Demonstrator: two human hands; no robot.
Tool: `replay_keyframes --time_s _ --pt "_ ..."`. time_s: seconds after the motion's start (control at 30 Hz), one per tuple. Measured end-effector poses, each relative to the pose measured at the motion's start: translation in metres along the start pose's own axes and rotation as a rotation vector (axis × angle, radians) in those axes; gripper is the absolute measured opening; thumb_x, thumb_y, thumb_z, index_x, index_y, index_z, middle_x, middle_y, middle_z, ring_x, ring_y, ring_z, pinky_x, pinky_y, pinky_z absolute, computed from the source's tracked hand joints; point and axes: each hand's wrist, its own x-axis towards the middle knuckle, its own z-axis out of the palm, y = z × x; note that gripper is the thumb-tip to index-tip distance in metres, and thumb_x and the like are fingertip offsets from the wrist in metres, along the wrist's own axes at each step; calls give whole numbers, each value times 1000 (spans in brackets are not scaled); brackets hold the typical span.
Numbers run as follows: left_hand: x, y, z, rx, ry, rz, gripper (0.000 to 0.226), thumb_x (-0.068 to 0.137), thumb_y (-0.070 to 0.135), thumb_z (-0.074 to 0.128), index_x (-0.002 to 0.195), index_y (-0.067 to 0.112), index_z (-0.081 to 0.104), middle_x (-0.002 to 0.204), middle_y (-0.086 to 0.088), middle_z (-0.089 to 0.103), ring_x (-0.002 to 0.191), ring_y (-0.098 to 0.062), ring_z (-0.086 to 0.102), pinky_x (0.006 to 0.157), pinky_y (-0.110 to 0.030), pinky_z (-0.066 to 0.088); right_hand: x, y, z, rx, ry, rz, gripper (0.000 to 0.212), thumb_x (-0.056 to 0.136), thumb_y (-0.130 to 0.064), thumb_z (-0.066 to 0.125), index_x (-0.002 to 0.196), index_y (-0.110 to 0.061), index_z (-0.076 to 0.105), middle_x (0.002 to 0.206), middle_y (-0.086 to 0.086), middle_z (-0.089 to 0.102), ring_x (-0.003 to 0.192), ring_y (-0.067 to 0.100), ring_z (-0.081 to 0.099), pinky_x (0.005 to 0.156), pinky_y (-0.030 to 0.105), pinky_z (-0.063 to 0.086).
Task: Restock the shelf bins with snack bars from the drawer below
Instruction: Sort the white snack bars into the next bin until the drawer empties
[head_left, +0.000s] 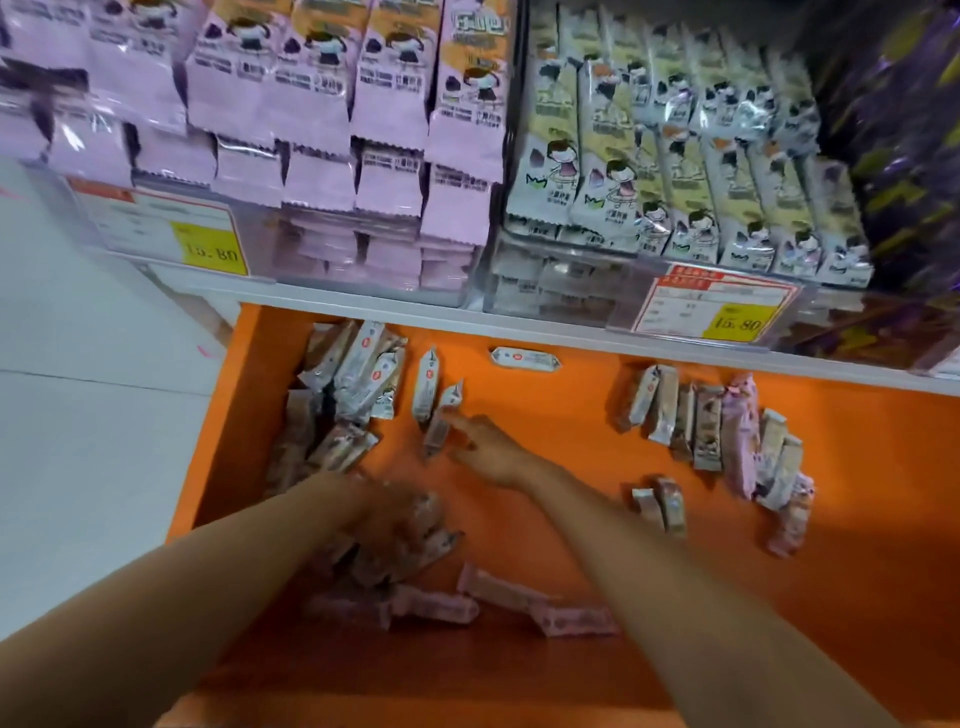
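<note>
My right grip (480, 449) reaches forward into the open orange drawer (571, 415). Its fingers are mostly straight and spread, and the forefinger tip touches a small brown-and-silver wrapped snack bar (435, 435) on the drawer floor. The grip is not closed around the bar. Just behind that bar is a white foil-wrapped bar (426, 389).

My left grip (387, 519) is down on a blurred heap of pinkish-brown wrapped bars (410, 556) at the near left of the drawer. Blur hides its fingers, so I cannot tell whether it holds any of them.

More bars lie loose in the drawer:
- a cluster of silver-white wrapped bars (358, 374) at the back left
- a single white bar lying crosswise (524, 358) at the back
- a row of mixed brown and pink bars (717, 431) on the right
- flat pale pink bars (498, 595) near the front

Above the drawer, on the white shelf (363, 306), the clear plastic bin of lilac packets (363, 270) sits beside the clear plastic bin of cream-and-green packets (545, 280). Yellow price tags (210, 249) hang along the shelf front.
</note>
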Motion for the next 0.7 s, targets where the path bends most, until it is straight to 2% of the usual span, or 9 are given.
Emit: replay_keyframes --time_s 0.07,0.13,0.2,0.27,0.33,0.47,0.57,0.63,0.7 --pt "-7 -8 -1 -55 42 40 58 95 19 59 149 20 38 159 -16 22 142 -30 29 110 -28 29 13 -2 7 -36 -40 -8 58 101 -22 49 153 -25 25 153 16 33 138 35 29 109 33 30" --pt "-12 -17 0 -175 136 68 45 96 17 56 141 21 52 153 -14 34 135 -30 39 104 -25 33 20 -2 11 -89 -73 23 59 102 -28 48 154 -26 20 157 15 26 142 36 23 112 37 30" --pt "-13 -23 2 -261 201 77 40 95 13 56 134 16 57 144 -13 44 127 -27 47 97 -21 35 22 0 11 -120 -55 58 58 101 -30 49 153 -30 23 156 17 23 138 37 31 110 37 34" --pt "-15 -23 2 -324 256 89 37 94 11 56 131 14 59 139 -11 46 121 -22 47 84 -13 31 23 3 10 -167 -4 77 53 100 -30 50 149 -28 30 151 15 27 131 36 41 104 36 39" --pt "-12 -25 3 -377 287 99 34 94 11 56 128 14 60 132 -8 51 115 -16 47 78 -11 28 22 6 9 -204 32 116 48 98 -32 52 142 -24 37 147 15 33 126 34 45 98 36 41" --pt "-11 -31 5 -423 343 83 28 89 16 64 117 17 63 116 6 56 115 -17 50 88 -20 38 18 20 9 -174 104 211 51 93 -34 59 137 -16 40 138 17 43 121 34 48 95 37 44" --pt "-13 -32 6 -432 364 28 28 87 23 69 113 20 62 95 18 44 99 -11 48 88 -26 42 10 33 6 -63 171 237 33 86 -27 69 111 -21 49 116 15 59 105 28 56 73 29 43" --pt "-12 -34 7 -420 394 0 27 84 26 73 109 22 62 98 14 46 96 -11 49 85 -27 44 2 40 2 36 237 225 26 84 -16 69 95 -24 47 98 7 62 92 26 60 64 27 40" --pt "-10 -35 10 -384 423 -30 25 83 26 73 104 22 62 100 11 49 98 -12 51 85 -29 46 -9 42 -5 96 261 168 24 86 -8 65 93 -22 46 84 -3 56 86 21 57 63 25 37"
